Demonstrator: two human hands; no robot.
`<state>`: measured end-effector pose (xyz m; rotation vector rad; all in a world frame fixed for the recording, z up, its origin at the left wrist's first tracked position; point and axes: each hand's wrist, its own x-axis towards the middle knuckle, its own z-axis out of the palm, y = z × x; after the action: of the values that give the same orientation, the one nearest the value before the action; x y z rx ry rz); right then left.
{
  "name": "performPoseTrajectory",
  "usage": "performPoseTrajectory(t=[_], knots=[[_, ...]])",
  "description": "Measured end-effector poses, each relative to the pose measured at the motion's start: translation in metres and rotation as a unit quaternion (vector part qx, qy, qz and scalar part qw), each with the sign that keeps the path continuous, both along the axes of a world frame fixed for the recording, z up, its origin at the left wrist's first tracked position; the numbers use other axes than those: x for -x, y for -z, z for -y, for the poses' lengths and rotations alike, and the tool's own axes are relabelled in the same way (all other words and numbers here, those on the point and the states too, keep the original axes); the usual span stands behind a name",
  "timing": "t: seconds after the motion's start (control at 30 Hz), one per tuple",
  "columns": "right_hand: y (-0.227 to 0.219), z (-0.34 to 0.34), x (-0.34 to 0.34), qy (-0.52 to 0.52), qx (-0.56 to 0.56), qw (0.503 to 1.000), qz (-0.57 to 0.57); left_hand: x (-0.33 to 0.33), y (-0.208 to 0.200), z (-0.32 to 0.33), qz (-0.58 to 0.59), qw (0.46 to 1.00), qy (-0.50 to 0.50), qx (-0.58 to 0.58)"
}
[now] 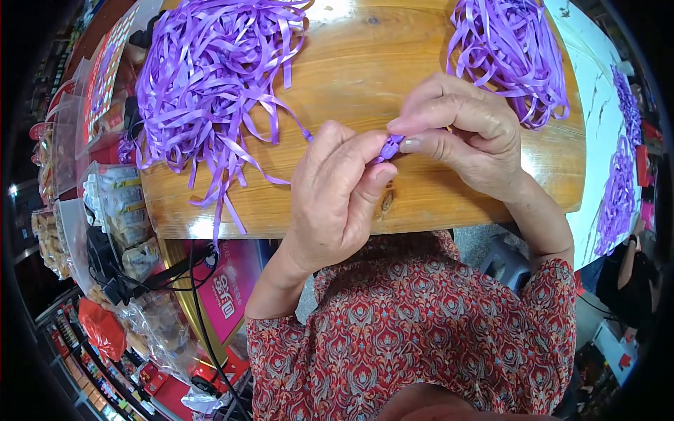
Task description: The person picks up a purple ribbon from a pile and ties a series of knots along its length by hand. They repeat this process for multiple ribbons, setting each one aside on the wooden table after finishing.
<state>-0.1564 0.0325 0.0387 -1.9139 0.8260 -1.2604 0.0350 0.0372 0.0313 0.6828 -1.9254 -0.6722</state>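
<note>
Over the wooden table, both my hands pinch one small purple piece (390, 149). It looks like a knot or a clasp; the fingers cover too much to tell which. My left hand (333, 186) grips its lower left side between thumb and forefinger. From the other side, the thumb and fingertips of my right hand (467, 130) close on it. A big tangled heap of purple ribbons (210, 84) lies left of my hands, and one strand ends in a small purple tip near my left hand. Another heap of purple ribbons (512, 59) lies beyond my right hand.
The wooden table (365, 56) has its near edge just before my body. Bagged goods (123, 196) and a black cable (196, 309) crowd the left side. On the right, a white marbled table (579, 63) carries more purple ribbons (618, 196), with a person (628, 281) beside it.
</note>
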Motion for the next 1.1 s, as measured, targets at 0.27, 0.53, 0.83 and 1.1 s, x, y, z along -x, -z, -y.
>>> performPoseTrajectory(t=[0.27, 0.53, 0.83, 1.1], knots=[[0.003, -0.002, -0.001, -0.014, -0.056, 0.998, 0.037, 0.001, 0.002, -0.002, -0.007, 0.998, -0.034, -0.051], [0.007, -0.003, -0.001, 0.004, -0.021, 0.999, 0.031, 0.004, 0.006, 0.0, -0.024, 0.998, -0.039, -0.049], [0.006, 0.0, 0.0, -0.008, 0.016, 1.0, 0.009, 0.001, 0.006, 0.003, 0.019, 0.999, -0.025, -0.005], [0.008, 0.0, 0.0, -0.009, 0.019, 1.0, -0.01, 0.0, 0.015, 0.006, 0.022, 0.999, -0.021, 0.034]])
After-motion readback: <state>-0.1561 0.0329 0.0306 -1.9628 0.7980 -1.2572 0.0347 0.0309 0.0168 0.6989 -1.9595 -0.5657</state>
